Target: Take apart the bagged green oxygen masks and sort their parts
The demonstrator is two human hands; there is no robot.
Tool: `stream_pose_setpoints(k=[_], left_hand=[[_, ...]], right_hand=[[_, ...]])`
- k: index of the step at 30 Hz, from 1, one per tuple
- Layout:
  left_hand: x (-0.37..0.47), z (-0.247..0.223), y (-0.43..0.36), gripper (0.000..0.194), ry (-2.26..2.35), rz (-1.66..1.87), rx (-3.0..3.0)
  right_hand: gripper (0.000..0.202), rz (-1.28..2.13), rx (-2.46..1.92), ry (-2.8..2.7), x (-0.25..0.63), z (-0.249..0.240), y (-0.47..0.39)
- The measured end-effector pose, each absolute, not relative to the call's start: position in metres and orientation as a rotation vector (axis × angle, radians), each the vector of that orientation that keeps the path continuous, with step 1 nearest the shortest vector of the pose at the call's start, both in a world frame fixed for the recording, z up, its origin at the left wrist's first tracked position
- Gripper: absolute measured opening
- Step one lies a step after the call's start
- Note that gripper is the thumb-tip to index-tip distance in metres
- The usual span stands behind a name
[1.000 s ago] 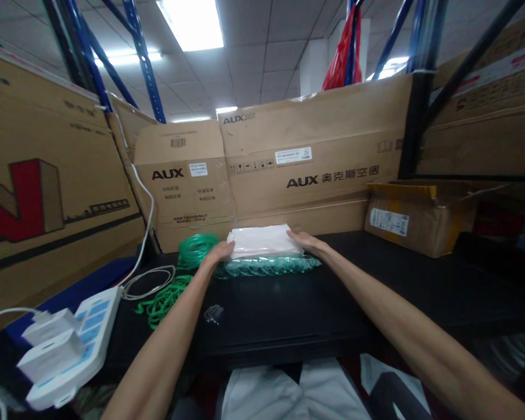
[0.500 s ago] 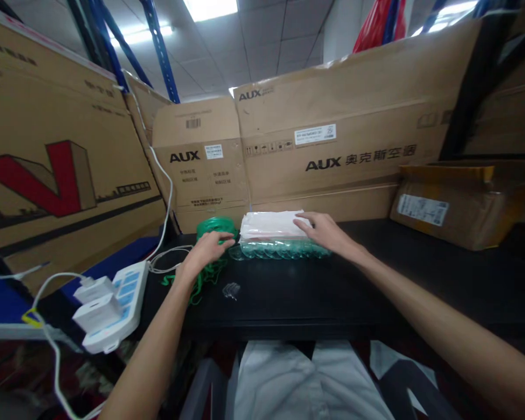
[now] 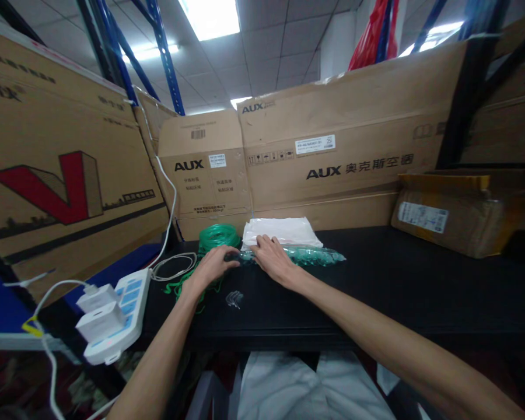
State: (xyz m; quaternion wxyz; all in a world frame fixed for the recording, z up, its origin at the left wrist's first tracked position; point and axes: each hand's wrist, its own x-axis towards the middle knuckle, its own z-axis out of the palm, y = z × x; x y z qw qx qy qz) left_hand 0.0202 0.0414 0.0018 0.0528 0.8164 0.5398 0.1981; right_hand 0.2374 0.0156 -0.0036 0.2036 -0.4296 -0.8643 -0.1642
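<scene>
A long clear plastic package with green-tinted round shapes inside lies across the black table. My left hand is at its left end, thumb and fingers curved around that end. Over the package's left part rests my right hand, fingers spread and bent, tips reaching the front edge of a flat white stack behind. Its palm hides part of the package. Behind my left hand sits a coil of green cord; loose green strands spread below it. Several small clear pieces lie nearer me.
A white power strip with plugged-in adapters stands at the left, and a thin white cable loops beside the coil. Large cardboard panels wall the back. An open cardboard box sits at the right on the black table.
My right hand has moved left from the white stack's right side onto the package's left part. The package has shifted slightly right. My left hand has come down to the package's left end.
</scene>
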Motion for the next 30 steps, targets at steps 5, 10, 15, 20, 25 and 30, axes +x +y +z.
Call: stream_pose_setpoints(k=[5,10,15,20,25,30], left_hand=[[-0.002,0.018,0.028,0.039,1.737,0.641,2.419],[-0.017,0.041,0.006,0.055,1.800,1.017,2.346],[0.008,0.049,-0.019,0.065,1.592,1.414,2.175],[0.037,0.048,-0.033,0.061,1.437,1.379,2.154],[0.045,0.047,-0.036,0.059,1.385,1.266,2.163],[0.060,0.044,-0.038,0.052,1.401,1.132,2.312]], right_hand=[[0.026,-0.483,-1.200,-2.394,0.250,0.003,0.008],[0.042,-0.495,-1.351,-2.231,0.330,0.007,-0.021],[0.045,-0.286,-1.696,-2.076,0.413,-0.012,-0.036],[0.039,-0.122,-1.507,-2.143,0.409,-0.024,-0.035],[0.038,-0.126,-1.434,-2.162,0.387,-0.025,-0.029],[0.038,-0.199,-1.506,-2.059,0.371,-0.020,-0.028]])
